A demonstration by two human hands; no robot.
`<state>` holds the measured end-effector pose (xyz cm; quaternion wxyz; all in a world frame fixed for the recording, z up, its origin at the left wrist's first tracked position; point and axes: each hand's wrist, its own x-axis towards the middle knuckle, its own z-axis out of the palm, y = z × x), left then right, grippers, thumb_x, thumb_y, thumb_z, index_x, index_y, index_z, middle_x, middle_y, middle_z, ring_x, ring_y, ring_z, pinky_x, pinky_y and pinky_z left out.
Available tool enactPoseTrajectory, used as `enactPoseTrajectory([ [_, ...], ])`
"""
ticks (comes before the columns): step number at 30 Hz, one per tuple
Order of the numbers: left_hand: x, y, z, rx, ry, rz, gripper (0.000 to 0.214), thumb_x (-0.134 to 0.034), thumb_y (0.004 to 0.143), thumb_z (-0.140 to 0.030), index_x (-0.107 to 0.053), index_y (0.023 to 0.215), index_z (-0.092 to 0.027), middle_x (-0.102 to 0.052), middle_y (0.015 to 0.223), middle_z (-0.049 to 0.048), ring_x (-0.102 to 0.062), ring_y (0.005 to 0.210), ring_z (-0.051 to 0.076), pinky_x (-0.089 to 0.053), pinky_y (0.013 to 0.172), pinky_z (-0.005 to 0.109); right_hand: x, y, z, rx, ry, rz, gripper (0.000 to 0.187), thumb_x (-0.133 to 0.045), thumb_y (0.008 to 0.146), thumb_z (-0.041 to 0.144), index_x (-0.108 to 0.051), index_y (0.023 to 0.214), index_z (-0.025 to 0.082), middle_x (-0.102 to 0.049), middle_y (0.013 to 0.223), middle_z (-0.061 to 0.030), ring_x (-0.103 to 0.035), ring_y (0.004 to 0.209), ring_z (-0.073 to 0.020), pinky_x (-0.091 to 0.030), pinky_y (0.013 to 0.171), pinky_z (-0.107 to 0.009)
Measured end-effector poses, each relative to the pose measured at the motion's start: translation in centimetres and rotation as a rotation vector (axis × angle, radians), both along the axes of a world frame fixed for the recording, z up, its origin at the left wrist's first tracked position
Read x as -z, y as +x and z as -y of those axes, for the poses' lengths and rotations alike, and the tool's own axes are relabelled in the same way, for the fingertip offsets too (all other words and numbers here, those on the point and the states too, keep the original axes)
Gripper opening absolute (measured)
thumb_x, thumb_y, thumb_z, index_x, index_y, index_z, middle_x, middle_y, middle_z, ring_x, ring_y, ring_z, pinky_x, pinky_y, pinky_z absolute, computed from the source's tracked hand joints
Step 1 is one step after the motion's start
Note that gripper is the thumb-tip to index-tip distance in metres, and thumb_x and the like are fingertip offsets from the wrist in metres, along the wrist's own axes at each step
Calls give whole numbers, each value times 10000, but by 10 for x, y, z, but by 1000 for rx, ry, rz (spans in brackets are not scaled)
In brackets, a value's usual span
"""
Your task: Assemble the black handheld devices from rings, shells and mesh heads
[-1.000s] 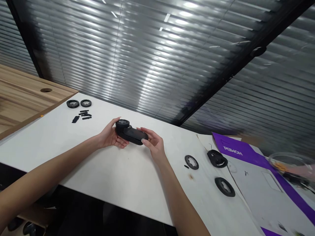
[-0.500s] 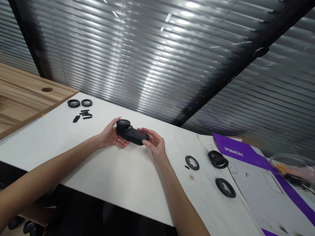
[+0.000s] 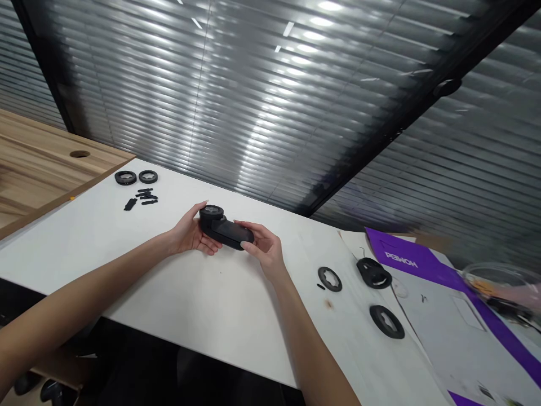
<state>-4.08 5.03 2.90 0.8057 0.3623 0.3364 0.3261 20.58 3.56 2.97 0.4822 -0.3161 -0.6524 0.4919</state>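
Both my hands hold a black handheld device (image 3: 228, 233) with a long body and a round head (image 3: 211, 213) above the white tabletop. My left hand (image 3: 189, 232) cups the underside near the head. My right hand (image 3: 262, 244) wraps over the far end of the body. Black rings with star-shaped openings (image 3: 125, 177) lie to the far left, with several small black pieces (image 3: 141, 198) just below them. To the right lie another star ring (image 3: 329, 279) and a black cover (image 3: 373, 273).
A further star ring (image 3: 386, 322) lies at the right, near a grey-and-purple printed sheet (image 3: 426, 282). A clear bowl (image 3: 502, 290) holds orange and dark bits at the far right. A wooden desk (image 3: 42, 163) adjoins at the left, and window blinds fill the back.
My right hand has shifted slightly left along the device's body. The view has moved a little, and the device stays held in both hands.
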Motion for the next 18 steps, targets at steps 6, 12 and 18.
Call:
enactPoseTrajectory([
  [6, 0, 0, 0, 6, 5, -9, 887, -449, 872, -876, -773, 948, -53, -761, 865, 243, -727, 688, 288, -582, 697, 368, -2, -2, 2, -4, 9, 35, 423, -878, 823, 464, -783, 1193, 283, -772, 1310, -86, -699, 1243, -314, -558, 1061, -473],
  [12, -2, 0, 1, 6, 3, -6, 881, -427, 894, -863, -776, 934, -55, -760, 856, 242, -727, 693, 289, -580, 697, 369, -5, -2, 4, -5, 7, 64, 420, -865, 840, 460, -780, 1215, 293, -757, 1344, -78, -694, 1253, -312, -557, 1077, -478],
  [18, 0, 0, -1, -4, -2, 13, 863, -433, 895, -856, -771, 932, -63, -758, 842, 243, -721, 674, 287, -579, 679, 368, -7, -1, 4, 15, 13, 72, 426, -865, 829, 498, -792, 1192, 287, -772, 1313, -86, -720, 1200, -321, -587, 1025, -483],
])
